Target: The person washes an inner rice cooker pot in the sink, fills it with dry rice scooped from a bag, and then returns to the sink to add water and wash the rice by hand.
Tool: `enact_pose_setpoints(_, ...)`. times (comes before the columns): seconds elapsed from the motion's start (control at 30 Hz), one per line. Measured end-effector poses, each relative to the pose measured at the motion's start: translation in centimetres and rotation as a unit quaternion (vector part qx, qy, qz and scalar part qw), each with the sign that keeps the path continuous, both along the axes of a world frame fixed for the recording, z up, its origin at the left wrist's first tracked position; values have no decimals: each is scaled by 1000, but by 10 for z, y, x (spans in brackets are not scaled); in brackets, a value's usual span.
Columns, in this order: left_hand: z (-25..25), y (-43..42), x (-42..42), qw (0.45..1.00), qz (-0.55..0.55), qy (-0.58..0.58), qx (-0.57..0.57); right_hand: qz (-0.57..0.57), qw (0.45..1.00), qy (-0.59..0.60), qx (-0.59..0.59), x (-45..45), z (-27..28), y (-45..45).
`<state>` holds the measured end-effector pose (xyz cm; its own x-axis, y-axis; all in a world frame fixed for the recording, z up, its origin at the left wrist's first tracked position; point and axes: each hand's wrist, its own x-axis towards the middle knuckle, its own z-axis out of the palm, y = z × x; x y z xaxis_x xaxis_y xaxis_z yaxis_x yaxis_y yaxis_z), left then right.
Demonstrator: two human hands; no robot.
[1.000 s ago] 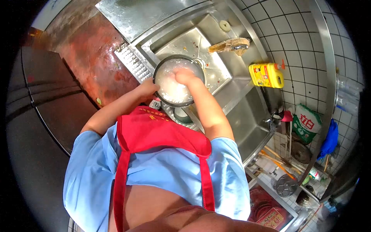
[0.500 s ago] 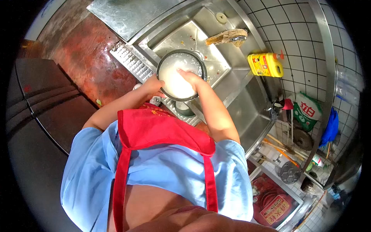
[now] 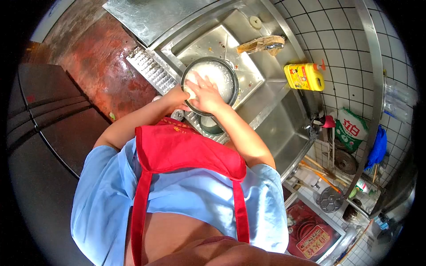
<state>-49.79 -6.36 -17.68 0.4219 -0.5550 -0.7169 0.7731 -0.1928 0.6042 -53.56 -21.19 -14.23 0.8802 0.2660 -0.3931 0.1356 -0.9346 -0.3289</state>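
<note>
A round dark-rimmed pot [image 3: 236, 85] is tilted over the near edge of the sink. White rice in cloudy water [image 3: 224, 80] fills much of it. At the pot's near left rim, my left hand [image 3: 178, 98] is closed on the edge. My right hand [image 3: 207, 96] reaches over the near right side, its fingers spread on the rice and its fingertips partly sunk in it. Just below the pot, a smaller dark vessel [image 3: 211, 126] with pale contents is partly hidden by the pot.
Food scraps lie in the steel sink [image 3: 248, 66]. A brown wrapped bundle [image 3: 262, 44] rests at its far side. On the sink's ledge by the tiles stands a yellow jug [image 3: 304, 77]. A second basin [image 3: 282, 126] is to the right, a green bag [image 3: 351, 128] beyond.
My right hand has shifted left across the pot, and its fingers have spread out over the rice. My left hand keeps hold of the rim.
</note>
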Motion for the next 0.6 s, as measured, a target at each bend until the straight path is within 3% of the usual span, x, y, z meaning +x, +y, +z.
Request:
enact_pose_setpoints(0.03, 0, 0, 0, 1000, 5, -2, -1, 35, 996, -79, -5, -1, -17, -4)
enact_pose_setpoints(0.13, 10, 0, 1, 1000, 19, 16, 3, 108, 989, -44, -86, 18, -31, -6)
enact_pose_setpoints(0.17, 13, 0, 1, 999, 23, 25, 5, 85, 992, -53, -80, 21, -24, -3)
enact_pose_setpoints(0.27, 1, 0, 1, 999, 18, 23, -36, 63, 980, 129, -140, 46, -32, -4)
enact_pose_setpoints(0.37, 5, -4, -3, 999, 38, -2, -5, 34, 979, 121, -162, 51, -49, -18)
enact_pose_setpoints(0.47, -2, -5, -3, 999, 44, 9, -5, 87, 976, 133, -151, 51, -64, -37)
enact_pose_setpoints(0.57, 4, -5, -3, 999, 46, 4, -4, 4, 980, 131, -150, 47, -99, -55)
enact_pose_setpoints(0.6, 8, -6, -4, 999, 49, 0, -4, -7, 981, 146, -130, 45, -83, -53)
